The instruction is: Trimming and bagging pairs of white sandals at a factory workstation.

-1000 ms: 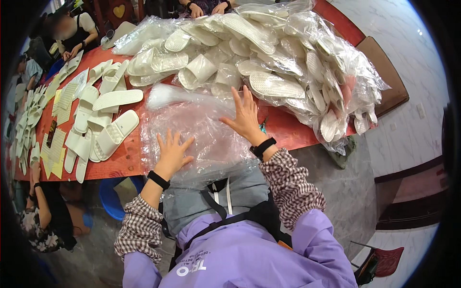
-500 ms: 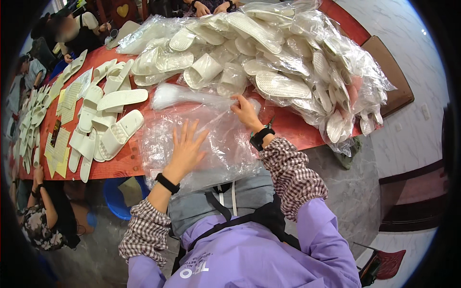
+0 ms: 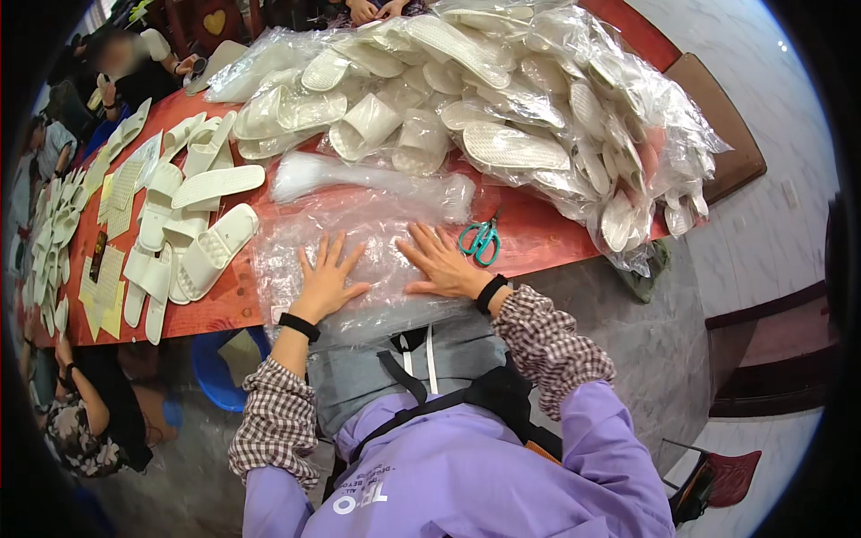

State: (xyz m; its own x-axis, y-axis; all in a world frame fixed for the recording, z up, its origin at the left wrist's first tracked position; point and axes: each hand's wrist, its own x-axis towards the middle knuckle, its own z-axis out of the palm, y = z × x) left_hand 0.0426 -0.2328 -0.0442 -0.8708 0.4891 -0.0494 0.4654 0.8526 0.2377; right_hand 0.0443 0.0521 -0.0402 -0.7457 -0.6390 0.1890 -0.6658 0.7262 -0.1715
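Clear plastic bags (image 3: 377, 240) lie flat at the table's near edge and hang a little over it. My left hand (image 3: 326, 282) rests on them with its fingers spread. To its right, my right hand (image 3: 445, 265) lies flat on the same plastic, fingers fanned and nothing held. Just beyond my hands is a bundle of thin, whitish plastic strands (image 3: 359, 182), its right end under clear film. A pair of teal-handled scissors (image 3: 480, 242) sits on the red table beside my right hand.
Bagged white slippers (image 3: 516, 157) are heaped at the back and right of the red table (image 3: 220, 309). Loose white slippers (image 3: 215, 251) and yellow paper sheets (image 3: 106, 273) lie on the left. A blue bin (image 3: 215, 372) stands below the edge. Other people sit around the table.
My right hand has come down from the far edge of the plastic to lie flat on it, uncovering the scissors. My left hand has lowered slightly. The view has shifted a little.
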